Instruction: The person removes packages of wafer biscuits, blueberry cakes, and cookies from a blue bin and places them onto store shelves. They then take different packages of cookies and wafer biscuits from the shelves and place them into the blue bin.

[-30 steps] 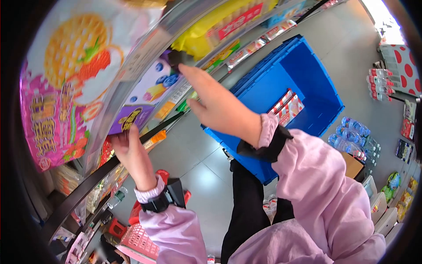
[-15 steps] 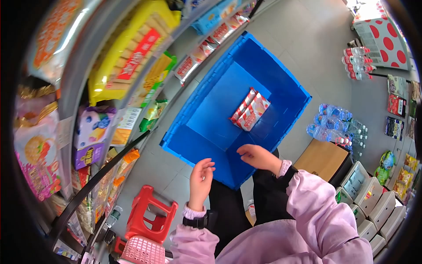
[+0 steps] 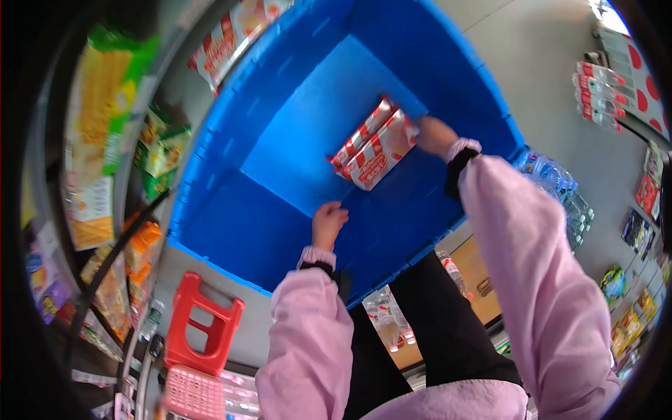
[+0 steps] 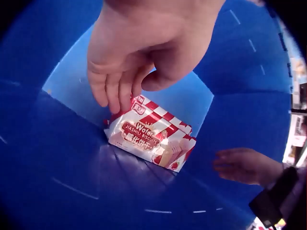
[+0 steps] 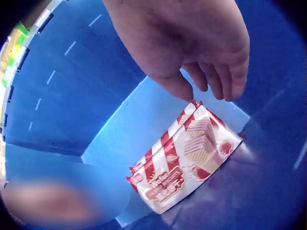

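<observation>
Two red-and-white wafer biscuit packs lie side by side in the blue crate [image 3: 241, 234], the front pack [image 3: 381, 162] against the back pack [image 3: 360, 133]. My right hand [image 3: 435, 134] is at their right end, fingers relaxed and pointing down, its fingertips right by the top corner in the right wrist view. My left hand [image 3: 327, 225] hangs inside the crate below their left end, with loosely bent fingers and nothing in it. In the left wrist view, its fingers overlap the upper left end of the wafer pack [image 4: 151, 139].
A shelf with noodle-like packs [image 3: 98, 133] and green snack bags [image 3: 161, 154] runs along the left. Lower left stand a red stool [image 3: 234, 315] and a pink basket [image 3: 194, 392]. Bottles [image 3: 549, 175] stand beyond the crate's right side.
Both hands have left the purple blueberry pack on the shelf and moved into the crate, carrying nothing. The head view has swung toward the crate, which now looks larger.
</observation>
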Motion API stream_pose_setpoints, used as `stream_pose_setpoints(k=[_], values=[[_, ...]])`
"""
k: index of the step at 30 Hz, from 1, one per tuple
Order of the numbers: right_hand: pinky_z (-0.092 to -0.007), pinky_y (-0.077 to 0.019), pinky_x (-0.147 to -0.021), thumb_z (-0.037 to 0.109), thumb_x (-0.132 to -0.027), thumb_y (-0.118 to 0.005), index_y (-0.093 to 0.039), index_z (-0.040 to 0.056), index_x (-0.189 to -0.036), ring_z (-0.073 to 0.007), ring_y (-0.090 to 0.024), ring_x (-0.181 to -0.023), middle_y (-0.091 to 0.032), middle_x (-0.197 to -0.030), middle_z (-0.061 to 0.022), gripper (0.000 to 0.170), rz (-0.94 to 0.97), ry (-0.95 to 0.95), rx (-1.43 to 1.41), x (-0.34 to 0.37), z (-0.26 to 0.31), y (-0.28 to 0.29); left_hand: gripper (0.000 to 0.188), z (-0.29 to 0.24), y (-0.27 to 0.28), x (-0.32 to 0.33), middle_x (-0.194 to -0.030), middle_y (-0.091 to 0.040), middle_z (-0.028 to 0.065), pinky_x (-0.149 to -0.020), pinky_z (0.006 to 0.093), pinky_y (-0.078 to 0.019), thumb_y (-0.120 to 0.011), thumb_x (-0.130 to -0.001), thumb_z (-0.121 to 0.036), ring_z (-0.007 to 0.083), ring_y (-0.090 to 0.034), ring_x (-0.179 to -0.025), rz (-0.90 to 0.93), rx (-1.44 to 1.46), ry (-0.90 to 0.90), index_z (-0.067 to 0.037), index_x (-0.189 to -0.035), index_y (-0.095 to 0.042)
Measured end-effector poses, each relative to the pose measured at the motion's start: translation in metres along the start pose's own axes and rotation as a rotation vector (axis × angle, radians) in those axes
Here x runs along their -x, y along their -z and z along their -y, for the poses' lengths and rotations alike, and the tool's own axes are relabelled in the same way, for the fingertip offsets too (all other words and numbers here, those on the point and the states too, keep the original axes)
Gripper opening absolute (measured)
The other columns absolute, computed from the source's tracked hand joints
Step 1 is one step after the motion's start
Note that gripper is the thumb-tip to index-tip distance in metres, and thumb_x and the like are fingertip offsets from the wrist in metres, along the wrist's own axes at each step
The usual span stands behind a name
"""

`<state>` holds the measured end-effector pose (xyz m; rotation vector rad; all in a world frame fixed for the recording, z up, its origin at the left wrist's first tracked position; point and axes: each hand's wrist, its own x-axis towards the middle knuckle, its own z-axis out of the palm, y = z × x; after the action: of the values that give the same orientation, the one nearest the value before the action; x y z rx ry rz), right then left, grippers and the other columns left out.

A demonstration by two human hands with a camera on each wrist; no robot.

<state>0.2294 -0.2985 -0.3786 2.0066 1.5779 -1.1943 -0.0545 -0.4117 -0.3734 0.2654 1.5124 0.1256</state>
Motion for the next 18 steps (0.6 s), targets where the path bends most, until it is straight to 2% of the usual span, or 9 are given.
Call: stream_pose_setpoints(k=[2, 4, 7, 9, 11, 13, 15, 18], values=[[-0.0406, -0.048, -0.07, 0.011, -0.067, -0.055, -0.061, -0.0044, -0.087, -0.0384, -0.06, -0.078, -0.061, -0.081, -0.0252, 0.026, 0.142, 0.096, 0.084, -0.035, -0.014, -0.003, 0.04, 0.013, -0.02, -0.037, -0.102, -0.058, 0.0137, -0.072, 0.0293, -0.0459, -0.05, -0.082, -0.016, 0.0195, -0.057, -0.084, 0.012, -0.017, -0.022, 0.001, -0.118, -0.045], [-0.0393, -0.0484, -0.069, 0.022, -0.07, -0.057, -0.064, 0.0017, -0.089, -0.0341, -0.061, -0.081, -0.062, -0.086, -0.0219, 0.029, 0.122, 0.118, 0.117, -0.057, -0.019, -0.016, 0.048, 0.034, -0.037, -0.078, -0.11, -0.053, 0.0128, -0.074, 0.0316, -0.0429, -0.053, -0.079, -0.018, 0.019, -0.052, -0.092, -0.086, -0.049, -0.045, -0.002, -0.123, -0.04], [-0.0385, -0.0481, -0.07, 0.025, -0.069, -0.059, -0.064, 0.0059, -0.089, -0.031, -0.06, -0.083, -0.063, -0.088, -0.0178, 0.028, 0.227, 0.154, 0.032, -0.08, -0.027, -0.041, 0.053, 0.036, -0.058, -0.103, -0.109, -0.051, 0.0092, -0.073, 0.0329, -0.0393, -0.054, -0.077, -0.017, 0.0178, -0.047, -0.091, -0.212, 0.168, 0.031, -0.008, -0.125, -0.036], [-0.0381, -0.0478, -0.07, 0.024, -0.069, -0.06, -0.065, 0.0087, -0.088, -0.0288, -0.06, -0.083, -0.063, -0.089, -0.0152, 0.025, 0.267, 0.28, 0.194, -0.094, -0.031, -0.055, 0.052, 0.036, -0.069, -0.108, -0.104, -0.052, 0.0062, -0.071, 0.0321, -0.0372, -0.054, -0.076, -0.016, 0.0158, -0.045, -0.088, -0.152, 0.297, -0.048, -0.011, -0.125, -0.037], [-0.0377, -0.0475, -0.069, 0.022, -0.068, -0.06, -0.065, 0.0098, -0.086, -0.0277, -0.06, -0.082, -0.063, -0.09, -0.0137, 0.022, 0.311, 0.339, 0.318, -0.1, -0.034, -0.067, 0.049, 0.036, -0.073, -0.11, -0.101, -0.053, 0.0031, -0.064, 0.0289, -0.035, -0.053, -0.076, -0.014, 0.0129, -0.045, -0.081, -0.091, 0.378, -0.111, -0.015, -0.123, -0.04], [-0.0375, -0.0473, -0.067, 0.019, -0.068, -0.059, -0.065, 0.0093, -0.084, -0.0275, -0.06, -0.081, -0.063, -0.091, -0.0134, 0.019, 0.349, 0.334, 0.411, -0.096, -0.031, -0.064, 0.047, 0.036, -0.074, -0.104, -0.101, -0.054, 0.0022, -0.061, 0.0258, -0.0334, -0.052, -0.076, -0.012, 0.0117, -0.045, -0.077, -0.076, 0.429, -0.091, -0.015, -0.122, -0.041], [-0.038, -0.0475, -0.069, 0.016, -0.066, -0.06, -0.064, 0.0063, -0.086, -0.0296, -0.06, -0.082, -0.062, -0.092, -0.0157, 0.022, 0.314, 0.283, 0.296, -0.085, -0.029, -0.051, 0.045, 0.027, -0.079, -0.091, -0.098, -0.056, 0.0011, -0.06, 0.0216, -0.0342, -0.05, -0.077, -0.006, 0.0106, -0.047, -0.072, -0.113, 0.494, -0.079, -0.013, -0.121, -0.043], [-0.0397, -0.0466, -0.078, 0.012, -0.066, -0.061, -0.057, 0.0001, -0.099, -0.0361, -0.058, -0.09, -0.06, -0.093, -0.0231, 0.035, -0.021, 0.162, -0.201, -0.062, -0.044, -0.062, 0.046, 0.036, -0.078, -0.079, -0.097, -0.056, 0.0017, -0.064, 0.0222, -0.0373, -0.05, -0.078, -0.004, 0.0101, -0.049, -0.075, -0.211, 0.497, -0.268, -0.008, -0.123, -0.041]])
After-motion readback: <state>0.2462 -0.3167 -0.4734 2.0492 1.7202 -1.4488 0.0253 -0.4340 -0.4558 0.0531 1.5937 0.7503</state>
